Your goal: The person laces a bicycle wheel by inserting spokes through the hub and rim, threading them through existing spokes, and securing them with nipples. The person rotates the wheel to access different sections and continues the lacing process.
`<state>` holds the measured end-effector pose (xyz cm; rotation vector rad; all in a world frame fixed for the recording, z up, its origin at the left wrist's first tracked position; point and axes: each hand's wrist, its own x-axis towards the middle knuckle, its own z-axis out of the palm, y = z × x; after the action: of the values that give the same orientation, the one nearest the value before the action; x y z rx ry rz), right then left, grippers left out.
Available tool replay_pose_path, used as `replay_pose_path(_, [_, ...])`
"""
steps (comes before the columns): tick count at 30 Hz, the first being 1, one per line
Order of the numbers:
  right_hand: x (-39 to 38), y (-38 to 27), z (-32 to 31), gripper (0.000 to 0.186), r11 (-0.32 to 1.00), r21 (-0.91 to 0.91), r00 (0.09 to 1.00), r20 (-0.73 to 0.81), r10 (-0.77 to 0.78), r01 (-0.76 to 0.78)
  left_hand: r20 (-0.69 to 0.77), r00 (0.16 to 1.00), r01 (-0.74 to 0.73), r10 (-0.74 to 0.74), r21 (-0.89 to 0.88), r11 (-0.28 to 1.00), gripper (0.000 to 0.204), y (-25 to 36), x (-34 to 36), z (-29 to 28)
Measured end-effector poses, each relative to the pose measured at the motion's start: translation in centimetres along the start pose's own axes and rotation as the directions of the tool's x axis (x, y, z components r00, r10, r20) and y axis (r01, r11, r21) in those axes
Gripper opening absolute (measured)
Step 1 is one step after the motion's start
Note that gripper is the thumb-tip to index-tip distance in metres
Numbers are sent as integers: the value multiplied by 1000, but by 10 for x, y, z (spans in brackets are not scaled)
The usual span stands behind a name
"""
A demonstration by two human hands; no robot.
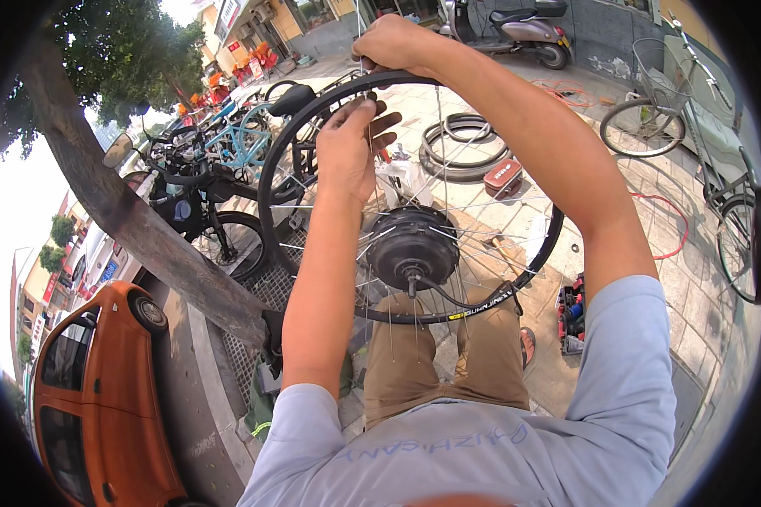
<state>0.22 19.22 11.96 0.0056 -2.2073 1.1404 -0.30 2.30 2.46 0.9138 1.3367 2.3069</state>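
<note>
A bicycle wheel with a black rim (528, 270) and a black hub motor (410, 247) is in front of me, with loose spoke ends hanging below the hub over my legs. My right hand (389, 42) is closed on a thin spoke at the top of the rim. Just below it, my left hand (351, 144) has thumb and index finger pinched near the spokes inside the rim, other fingers curled loosely apart; what the pinch holds is too small to make out. A cable curves from the hub's axle toward the lower rim.
Tires (452, 169), a brown case (503, 179) and a tool box (571, 317) lie on the pavement. Bikes (245, 135) and a tree trunk (127, 220) stand left, an orange car (101, 397) beyond. A scooter (516, 29) is behind; more bicycles (643, 118) stand right.
</note>
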Motion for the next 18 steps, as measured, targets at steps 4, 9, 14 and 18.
replay_pose_path(4, [-3,-4,3,25,999,14,999,-3,41,-41,1,999,39,-39,73,997,20,4,6,-4])
replay_pose_path(9, [1,-1,3,25,999,12,999,3,33,-33,-70,997,17,-19,-34,999,23,-4,10,-2])
replay_pose_path(14, [-8,-13,5,24,997,45,998,15,68,-68,-220,970,-101,104,27,995,37,-11,3,15])
replay_pose_path(18, [-6,-8,1,25,998,35,999,-12,51,-50,-55,990,-123,134,164,979,37,-13,3,7])
